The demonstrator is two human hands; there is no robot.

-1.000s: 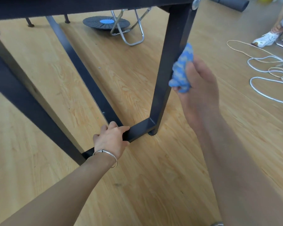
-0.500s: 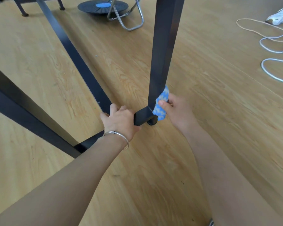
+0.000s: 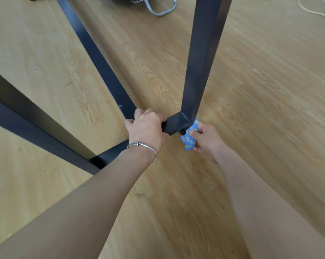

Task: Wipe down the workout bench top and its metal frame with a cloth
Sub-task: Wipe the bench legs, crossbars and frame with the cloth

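Both hands are busy: our left hand (image 3: 148,128) grips the frame bar (image 3: 174,124), right fingers (image 3: 195,134) pinch the cloth (image 3: 188,140); it may snag under the leg (image 3: 201,71).

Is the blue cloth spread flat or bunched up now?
Bunched up: the blue cloth is a crumpled wad pinched in the right hand, pressed against the foot of the leg.

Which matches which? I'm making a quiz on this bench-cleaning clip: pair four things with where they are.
Column A:
1. cloth
2. left hand
3. bracelet
4. right hand

Column B:
a. on the left wrist
b. at the foot of the upright leg
c. holding the cloth
d. gripping the floor bar

Pairs: 1-b, 2-d, 3-a, 4-c
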